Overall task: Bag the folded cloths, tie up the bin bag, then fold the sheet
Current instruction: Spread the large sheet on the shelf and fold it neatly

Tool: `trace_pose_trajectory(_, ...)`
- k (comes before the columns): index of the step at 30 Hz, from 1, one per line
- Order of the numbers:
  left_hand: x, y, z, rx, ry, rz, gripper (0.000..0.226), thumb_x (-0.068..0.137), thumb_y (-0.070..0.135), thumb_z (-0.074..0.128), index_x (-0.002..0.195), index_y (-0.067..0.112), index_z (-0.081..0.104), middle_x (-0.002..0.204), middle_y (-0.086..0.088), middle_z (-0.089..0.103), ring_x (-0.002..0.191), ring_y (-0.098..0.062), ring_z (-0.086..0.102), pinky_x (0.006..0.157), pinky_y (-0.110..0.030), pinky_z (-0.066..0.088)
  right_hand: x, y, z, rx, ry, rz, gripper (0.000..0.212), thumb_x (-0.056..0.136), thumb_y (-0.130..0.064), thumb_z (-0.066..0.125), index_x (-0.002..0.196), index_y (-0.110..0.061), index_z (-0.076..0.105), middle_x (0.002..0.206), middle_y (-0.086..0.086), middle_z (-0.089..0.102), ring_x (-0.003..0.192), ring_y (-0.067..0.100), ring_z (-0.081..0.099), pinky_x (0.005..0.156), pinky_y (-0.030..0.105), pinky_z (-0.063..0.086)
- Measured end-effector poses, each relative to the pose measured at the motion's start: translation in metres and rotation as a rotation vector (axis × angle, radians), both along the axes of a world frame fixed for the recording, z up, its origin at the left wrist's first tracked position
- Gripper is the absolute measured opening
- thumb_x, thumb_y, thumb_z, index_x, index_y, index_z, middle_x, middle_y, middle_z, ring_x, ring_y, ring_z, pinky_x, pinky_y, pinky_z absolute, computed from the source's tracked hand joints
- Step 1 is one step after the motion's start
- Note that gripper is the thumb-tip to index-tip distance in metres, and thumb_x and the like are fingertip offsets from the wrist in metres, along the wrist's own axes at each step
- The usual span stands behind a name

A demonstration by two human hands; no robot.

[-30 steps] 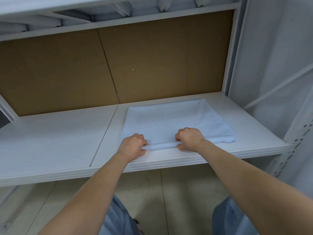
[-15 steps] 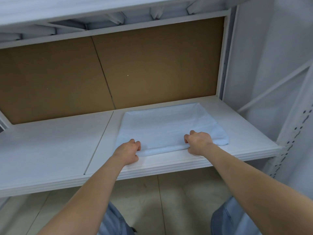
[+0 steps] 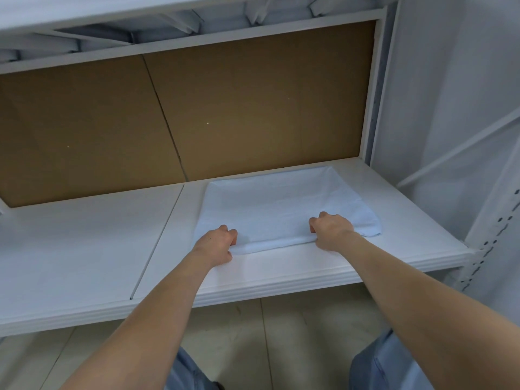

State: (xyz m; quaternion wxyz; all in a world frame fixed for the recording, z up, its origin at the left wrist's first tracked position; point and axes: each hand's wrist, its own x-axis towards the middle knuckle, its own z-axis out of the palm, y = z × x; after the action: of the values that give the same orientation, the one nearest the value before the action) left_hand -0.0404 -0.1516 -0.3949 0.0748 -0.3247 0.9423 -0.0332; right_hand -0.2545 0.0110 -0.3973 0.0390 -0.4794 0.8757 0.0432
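A folded white sheet (image 3: 284, 204) lies flat on the right half of a white shelf (image 3: 84, 243). My left hand (image 3: 216, 243) grips the sheet's near left corner with curled fingers. My right hand (image 3: 330, 230) grips the near edge further right, fingers curled over the fold. A small part of the sheet sticks out to the right of my right hand. No bin bag or other cloths are in view.
Brown cardboard (image 3: 253, 108) backs the shelf, and another white shelf (image 3: 168, 26) hangs overhead. A white upright with holes (image 3: 489, 249) stands at the right. Beige floor tiles (image 3: 281, 347) show below the shelf edge.
My hands have moved apart along the sheet's near edge, and the sheet has slid a little further back from the shelf's front edge. The rolled near edge now lies flatter.
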Motion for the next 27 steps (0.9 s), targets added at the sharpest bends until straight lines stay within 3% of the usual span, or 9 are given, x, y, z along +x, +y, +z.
trace_pose_trajectory(8, -0.006, -0.005, 0.006, 0.062, -0.058, -0.001, 0.017, 0.083, 0.007, 0.055, 0.098, 0.013, 0.051, 0.098, -0.003, 0.045, 0.085, -0.021, 0.047, 0.069, -0.028, 0.039, -0.005, -0.003, 0.007, 0.044, -0.040, 0.027, 0.031, 0.090, -0.013, 0.047, 0.121, -0.018, 0.051, 0.123, 0.007, 0.048, 0.111, 0.028, 0.053, 0.085, 0.030, 0.044)
trace_pose_trajectory(12, -0.008, -0.006, 0.010, 0.085, -0.090, 0.008, 0.018, 0.081, 0.005, 0.054, 0.090, 0.017, 0.045, 0.096, -0.001, 0.044, 0.083, -0.021, 0.050, 0.066, -0.028, 0.040, -0.008, 0.000, 0.011, 0.095, -0.014, 0.029, 0.036, 0.088, -0.016, 0.047, 0.123, -0.025, 0.049, 0.122, 0.003, 0.047, 0.099, 0.024, 0.055, 0.079, 0.028, 0.042)
trace_pose_trajectory(15, -0.011, -0.005, 0.014, 0.091, -0.138, 0.031, 0.022, 0.080, 0.018, 0.061, 0.096, 0.018, 0.047, 0.096, 0.001, 0.044, 0.078, -0.021, 0.055, 0.060, -0.028, 0.042, -0.017, 0.011, 0.016, 0.112, -0.002, -0.004, 0.038, 0.086, -0.017, 0.048, 0.124, -0.026, 0.048, 0.119, 0.003, 0.045, 0.086, 0.022, 0.051, 0.073, 0.028, 0.043)
trace_pose_trajectory(18, -0.021, -0.001, 0.016, 0.067, -0.138, -0.002, 0.033, 0.079, 0.031, 0.061, 0.107, 0.019, 0.050, 0.100, 0.002, 0.044, 0.085, -0.020, 0.052, 0.066, -0.029, 0.039, -0.030, 0.024, 0.017, 0.103, 0.022, -0.053, 0.038, 0.088, -0.015, 0.048, 0.124, -0.021, 0.048, 0.118, 0.004, 0.043, 0.083, 0.023, 0.051, 0.073, 0.029, 0.047)
trace_pose_trajectory(21, -0.034, 0.006, 0.011, 0.073, -0.106, -0.047, 0.022, 0.081, 0.026, 0.059, 0.098, 0.018, 0.047, 0.099, 0.000, 0.047, 0.085, -0.020, 0.050, 0.065, -0.029, 0.037, -0.037, 0.033, 0.011, 0.090, 0.050, -0.097, 0.036, 0.091, -0.011, 0.047, 0.127, -0.016, 0.046, 0.121, 0.007, 0.045, 0.091, 0.026, 0.053, 0.076, 0.030, 0.047)
trace_pose_trajectory(24, -0.038, 0.009, 0.010, 0.095, -0.116, -0.026, 0.019, 0.082, 0.020, 0.059, 0.091, 0.018, 0.043, 0.090, 0.000, 0.048, 0.073, -0.021, 0.055, 0.055, -0.027, 0.040, -0.040, 0.035, 0.007, 0.058, 0.069, -0.118, 0.034, 0.094, -0.010, 0.046, 0.128, -0.014, 0.047, 0.123, 0.008, 0.047, 0.108, 0.027, 0.056, 0.078, 0.030, 0.044)
trace_pose_trajectory(27, -0.039, 0.009, 0.011, 0.132, -0.112, 0.008, 0.018, 0.082, 0.018, 0.059, 0.092, 0.019, 0.044, 0.087, -0.001, 0.050, 0.067, -0.022, 0.060, 0.053, -0.026, 0.044, -0.041, 0.036, 0.004, 0.045, 0.059, -0.131, 0.034, 0.094, -0.008, 0.045, 0.128, -0.012, 0.046, 0.124, 0.009, 0.045, 0.110, 0.028, 0.056, 0.076, 0.029, 0.042)
